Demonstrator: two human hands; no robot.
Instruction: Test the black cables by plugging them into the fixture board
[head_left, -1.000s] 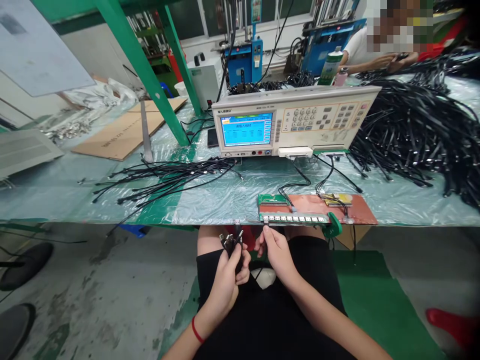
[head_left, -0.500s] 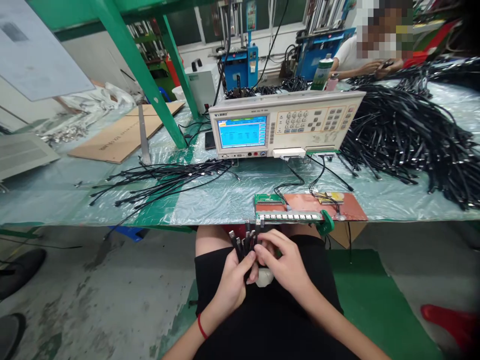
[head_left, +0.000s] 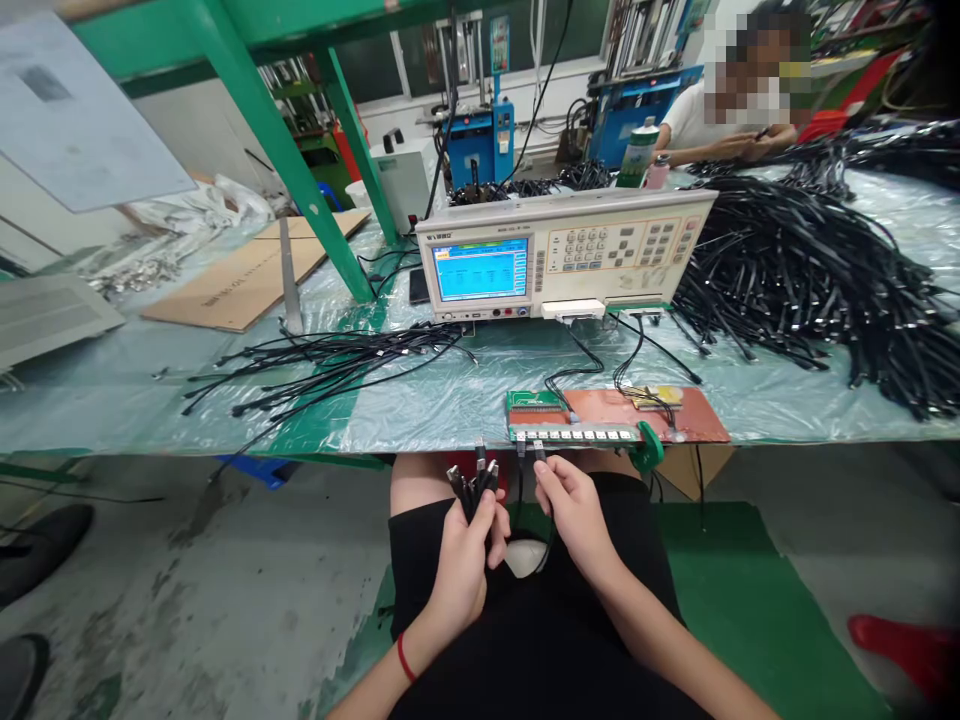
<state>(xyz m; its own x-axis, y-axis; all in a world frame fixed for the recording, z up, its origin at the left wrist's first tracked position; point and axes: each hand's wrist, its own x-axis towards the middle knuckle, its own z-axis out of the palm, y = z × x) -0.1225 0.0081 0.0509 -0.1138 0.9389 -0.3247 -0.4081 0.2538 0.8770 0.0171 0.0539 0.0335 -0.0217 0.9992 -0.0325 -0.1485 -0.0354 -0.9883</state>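
- The bench point(head_left: 420, 415), sheeted in clear plastic, spans the scene; its near edge lies just beyond both hands, so a connector let slip there could fall to lap or floor.
- The pile of black cables point(head_left: 795, 280) fills the far right; any cable straying into it would probably be hard to pick out.
- The tester point(head_left: 566, 285) stands mid-bench, screen lit. A tug on its leads could loosen the front plugs. The maker's mark above the screen and the screen text are too blurred to read.
- The cardboard sheet point(head_left: 262, 275), far left, bears dark print, illegible here.
- Loose cables point(head_left: 337, 352) lie left of the tester, one drooping over the near edge; snagging it might drag others down.
- The red board point(head_left: 607, 404) sits at the near edge, a green clamp point(head_left: 647, 450) at its right; a hard shove might shift it.
- The left hand point(head_left: 463, 555) is closed round a bundle of connectors point(head_left: 471, 490), left of the board; a slack grip would scatter them.
- The right hand point(head_left: 574, 505) pinches a single connector point(head_left: 539, 452), just right of one seemingly plugged into the socket strip point(head_left: 581, 436); knocked askew, its tip could bend.
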